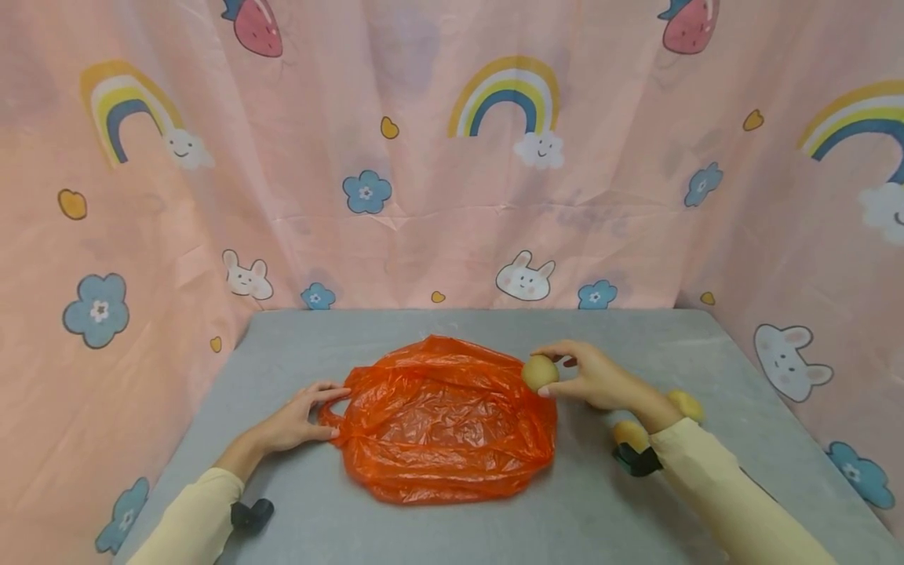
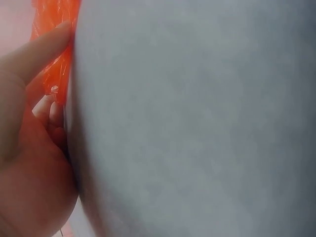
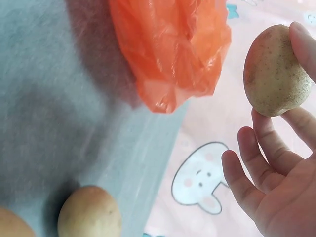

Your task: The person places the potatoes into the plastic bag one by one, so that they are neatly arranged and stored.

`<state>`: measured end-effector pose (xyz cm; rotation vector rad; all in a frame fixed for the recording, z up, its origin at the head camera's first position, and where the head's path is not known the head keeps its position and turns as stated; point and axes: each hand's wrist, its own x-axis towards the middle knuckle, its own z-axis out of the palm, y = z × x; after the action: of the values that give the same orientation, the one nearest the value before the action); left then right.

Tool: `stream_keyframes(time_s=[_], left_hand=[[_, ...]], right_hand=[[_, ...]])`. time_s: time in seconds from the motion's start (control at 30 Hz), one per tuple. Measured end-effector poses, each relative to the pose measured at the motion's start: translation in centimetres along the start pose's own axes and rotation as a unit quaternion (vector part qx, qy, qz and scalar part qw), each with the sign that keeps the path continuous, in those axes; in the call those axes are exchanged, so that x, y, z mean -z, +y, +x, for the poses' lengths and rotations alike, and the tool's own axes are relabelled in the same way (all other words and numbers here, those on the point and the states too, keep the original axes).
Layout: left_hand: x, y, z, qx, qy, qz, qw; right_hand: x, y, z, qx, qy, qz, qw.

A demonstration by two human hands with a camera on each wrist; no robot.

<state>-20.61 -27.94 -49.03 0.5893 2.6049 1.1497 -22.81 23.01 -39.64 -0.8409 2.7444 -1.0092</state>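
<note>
A thin orange plastic bag [image 1: 445, 424] lies spread on the table, its mouth gaping upward. At its left end my left hand [image 1: 300, 416] holds the handle, the thumb lying over the plastic in the left wrist view and other fingers bent behind it. A brown potato [image 3: 274, 71] is pinched between the thumb and fingertips of my right hand [image 1: 589, 377]. In the head view that potato overlaps the bag's right rim. In the right wrist view the ring and little fingers stand off the potato, and the bag's side [image 3: 173, 49] shows beside it.
Two more potatoes, one rounder [image 3: 90, 213] and one cut off by the frame edge [image 3: 12, 224], lie on the grey table [image 1: 297, 518] near my right forearm. A pink printed curtain [image 1: 438, 196] encloses the table's back and sides.
</note>
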Motion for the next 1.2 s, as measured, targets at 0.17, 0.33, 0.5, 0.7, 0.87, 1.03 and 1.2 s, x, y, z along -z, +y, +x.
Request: stream_keyframes(time_s=[0.17, 0.33, 0.5, 0.7, 0.87, 1.03, 1.2], left_hand=[[0.0, 0.1, 0.0, -0.001, 0.0, -0.002, 1.0], [0.0, 0.1, 0.0, 0.001, 0.0, -0.001, 1.0], [0.0, 0.0, 0.0, 0.009, -0.002, -0.004, 0.9999], [0.0, 0.0, 0.0, 0.01, -0.003, -0.008, 0.9999], [0.0, 0.0, 0.0, 0.01, -0.003, -0.006, 0.9999], [0.0, -0.1, -0.1, 0.008, -0.001, -0.004, 1.0], [0.0, -0.1, -0.1, 0.005, 0.0, -0.004, 1.0]], right_hand=[[-0.4, -0.6, 0.7, 0.002, -0.012, 0.009, 0.9999], [-1.1, -0.9, 1.3, 0.007, -0.021, 0.021, 0.9995], [-1.8, -1.2, 1.6, 0.008, -0.027, 0.03, 0.9992], [-2.6, -1.5, 1.8, -0.003, -0.038, 0.03, 0.9988], [-3.3, -1.9, 2.1, -0.004, -0.042, 0.037, 0.9984], [-3.7, -2.7, 2.6, -0.009, -0.049, 0.047, 0.9977], [-4.1, -3.4, 3.1, -0.005, -0.054, 0.049, 0.9973]])
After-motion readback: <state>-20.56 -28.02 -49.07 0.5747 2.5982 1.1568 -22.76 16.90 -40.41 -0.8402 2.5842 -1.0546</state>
